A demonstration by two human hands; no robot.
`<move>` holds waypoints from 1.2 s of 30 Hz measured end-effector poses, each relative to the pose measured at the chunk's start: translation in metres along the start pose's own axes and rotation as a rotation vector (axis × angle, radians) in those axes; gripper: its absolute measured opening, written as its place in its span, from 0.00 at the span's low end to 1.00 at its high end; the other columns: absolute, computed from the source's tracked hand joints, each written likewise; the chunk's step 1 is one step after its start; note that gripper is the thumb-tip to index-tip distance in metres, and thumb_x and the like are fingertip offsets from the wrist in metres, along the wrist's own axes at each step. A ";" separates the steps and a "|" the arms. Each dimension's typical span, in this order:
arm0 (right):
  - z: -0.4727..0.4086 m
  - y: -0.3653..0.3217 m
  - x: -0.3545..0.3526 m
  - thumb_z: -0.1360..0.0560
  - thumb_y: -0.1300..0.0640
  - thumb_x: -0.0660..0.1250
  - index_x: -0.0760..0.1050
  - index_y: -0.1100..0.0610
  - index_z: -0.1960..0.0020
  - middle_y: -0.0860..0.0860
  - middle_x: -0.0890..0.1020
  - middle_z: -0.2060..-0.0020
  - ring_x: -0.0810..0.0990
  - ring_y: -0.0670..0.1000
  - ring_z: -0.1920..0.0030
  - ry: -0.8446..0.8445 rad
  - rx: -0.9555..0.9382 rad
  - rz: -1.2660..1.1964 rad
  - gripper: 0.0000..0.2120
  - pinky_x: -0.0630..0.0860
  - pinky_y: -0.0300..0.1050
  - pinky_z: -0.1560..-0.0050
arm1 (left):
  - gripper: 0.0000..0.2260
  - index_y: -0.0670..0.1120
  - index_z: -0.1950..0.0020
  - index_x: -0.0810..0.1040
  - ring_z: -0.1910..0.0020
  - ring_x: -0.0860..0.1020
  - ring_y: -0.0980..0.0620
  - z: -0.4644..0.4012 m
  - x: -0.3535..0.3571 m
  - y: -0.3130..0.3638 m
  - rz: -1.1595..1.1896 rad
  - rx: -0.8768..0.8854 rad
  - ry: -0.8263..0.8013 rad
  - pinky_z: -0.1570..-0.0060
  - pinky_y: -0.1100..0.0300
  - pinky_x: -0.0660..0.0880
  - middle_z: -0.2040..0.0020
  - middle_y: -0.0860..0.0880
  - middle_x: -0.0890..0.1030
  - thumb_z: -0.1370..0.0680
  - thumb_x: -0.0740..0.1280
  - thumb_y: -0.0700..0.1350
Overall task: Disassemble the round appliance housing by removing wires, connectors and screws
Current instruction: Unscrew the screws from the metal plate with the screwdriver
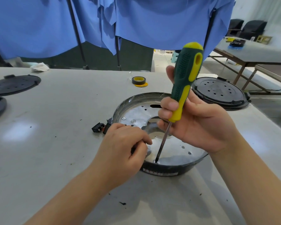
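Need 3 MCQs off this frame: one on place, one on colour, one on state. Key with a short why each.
1. Where does the tape roll lie?
A. on the table beyond the housing
B. inside the housing
C. in the left hand

2. What colours is the screwdriver handle?
A. red and black
B. green and yellow
C. all blue

3. What is the right hand doing?
A. resting flat on the table
B. gripping the screwdriver
C. lifting a black lid

Key: 1 A, it sits on the table behind the round housing. 2 B, handle is green with yellow. 3 B, fingers wrap the handle, tip down inside the housing.
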State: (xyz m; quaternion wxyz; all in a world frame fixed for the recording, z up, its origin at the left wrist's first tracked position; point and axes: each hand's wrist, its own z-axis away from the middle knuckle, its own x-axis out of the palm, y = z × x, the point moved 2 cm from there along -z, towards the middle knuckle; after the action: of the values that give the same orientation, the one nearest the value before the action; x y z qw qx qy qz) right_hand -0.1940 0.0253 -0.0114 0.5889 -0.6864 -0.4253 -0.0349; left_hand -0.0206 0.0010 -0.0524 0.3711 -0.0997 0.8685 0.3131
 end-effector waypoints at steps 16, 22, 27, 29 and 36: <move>-0.020 0.012 0.042 0.29 0.50 0.67 0.65 0.54 0.66 0.47 0.64 0.75 0.62 0.46 0.74 0.395 -0.020 0.527 0.14 0.60 0.39 0.72 | 0.17 0.49 0.63 0.81 0.65 0.74 0.59 0.000 0.002 -0.003 -0.005 0.005 -0.038 0.49 0.57 0.65 0.67 0.57 0.78 0.31 0.51 0.44; -0.020 0.005 0.036 0.27 0.53 0.65 0.62 0.50 0.75 0.44 0.60 0.81 0.56 0.44 0.80 0.414 -0.022 0.473 0.20 0.54 0.37 0.78 | 0.20 0.49 0.64 0.81 0.66 0.75 0.55 -0.001 0.004 0.000 0.004 -0.010 -0.048 0.50 0.56 0.64 0.68 0.56 0.78 0.33 0.49 0.44; -0.025 -0.001 0.024 0.30 0.55 0.70 0.60 0.51 0.71 0.45 0.59 0.79 0.58 0.43 0.79 0.049 0.151 0.330 0.19 0.59 0.35 0.76 | 0.20 0.51 0.65 0.81 0.66 0.74 0.57 -0.002 0.005 0.003 -0.009 -0.030 -0.044 0.51 0.57 0.63 0.69 0.57 0.78 0.34 0.48 0.45; -0.032 0.001 0.022 0.27 0.56 0.68 0.59 0.52 0.69 0.45 0.60 0.78 0.58 0.44 0.79 -0.097 0.216 0.282 0.19 0.58 0.35 0.76 | 0.20 0.51 0.64 0.81 0.65 0.74 0.57 -0.002 0.005 0.002 -0.006 -0.038 -0.049 0.50 0.58 0.63 0.68 0.57 0.77 0.33 0.48 0.46; -0.037 -0.002 0.021 0.24 0.53 0.66 0.61 0.54 0.67 0.45 0.64 0.76 0.62 0.44 0.76 -0.189 0.289 0.316 0.18 0.57 0.36 0.75 | 0.13 0.52 0.63 0.80 0.65 0.74 0.58 -0.002 0.002 0.001 -0.001 -0.064 -0.083 0.48 0.58 0.64 0.68 0.58 0.77 0.31 0.56 0.42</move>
State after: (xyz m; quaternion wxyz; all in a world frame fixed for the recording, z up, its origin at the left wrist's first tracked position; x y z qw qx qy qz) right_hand -0.1650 0.0060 0.0126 0.6368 -0.6530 -0.3666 0.1834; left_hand -0.0241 0.0004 -0.0521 0.4037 -0.0988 0.8418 0.3445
